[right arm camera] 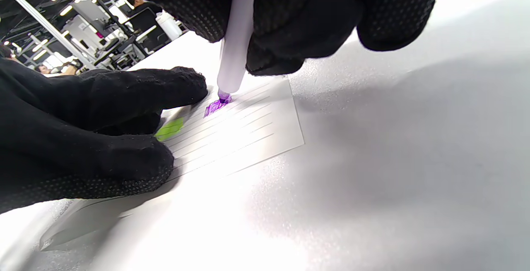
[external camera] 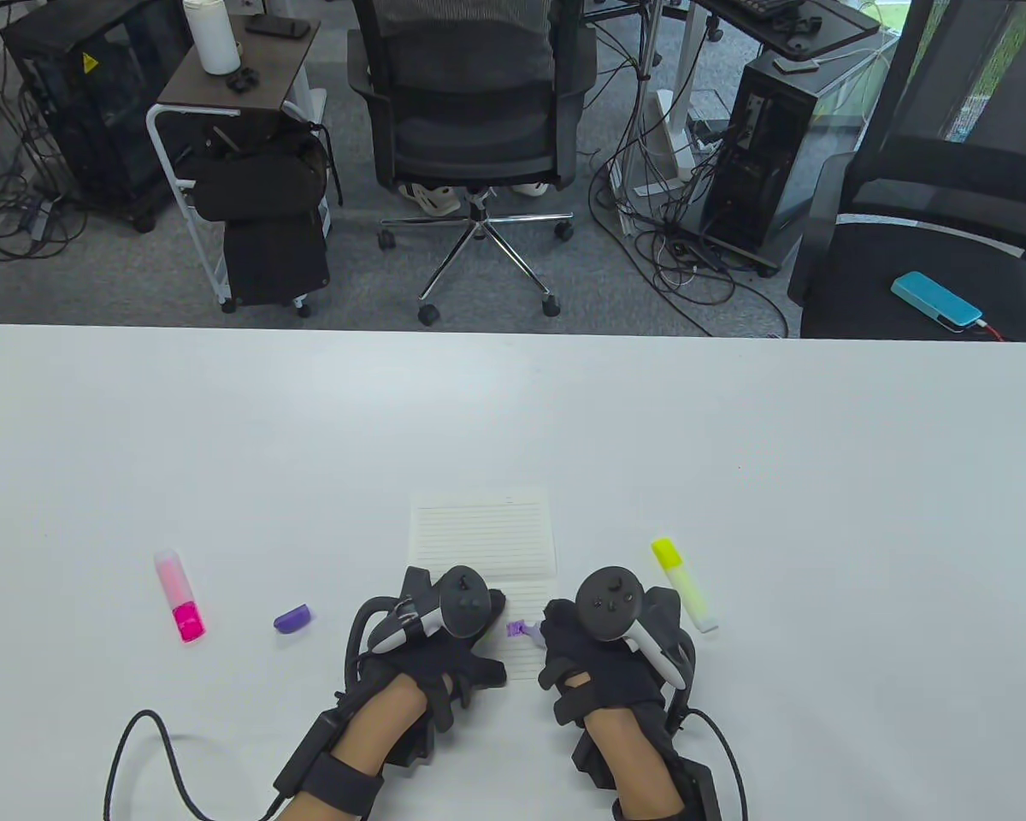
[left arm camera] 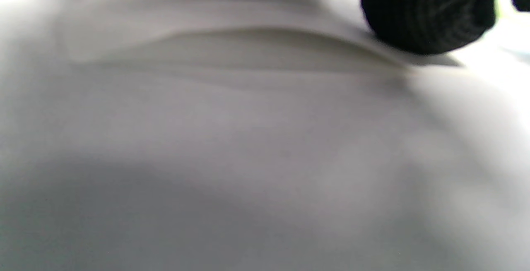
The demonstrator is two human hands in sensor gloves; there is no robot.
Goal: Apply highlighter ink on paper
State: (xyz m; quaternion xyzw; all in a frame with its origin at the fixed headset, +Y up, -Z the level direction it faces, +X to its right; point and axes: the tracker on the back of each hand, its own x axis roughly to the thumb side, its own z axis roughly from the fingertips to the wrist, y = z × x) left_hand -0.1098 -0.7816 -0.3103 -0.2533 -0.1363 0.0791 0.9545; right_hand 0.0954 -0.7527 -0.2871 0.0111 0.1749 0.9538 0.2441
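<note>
Mid-task: purple highlighter (right arm camera: 236,47) pinched in R hand (external camera: 603,637), tip touching lined paper (right arm camera: 244,126) w/ small purple patch (right arm camera: 215,106) + green mark (right arm camera: 169,128) already down, L hand (external camera: 436,637) flat pinning sheet, more strokes prob left.

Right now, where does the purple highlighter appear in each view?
Table view: purple highlighter shows between the hands, low centre, over the paper.
Left wrist view: not visible.
Right wrist view: top centre, in the right hand, tip on paper.
Shared landmark: the lined paper.
</note>
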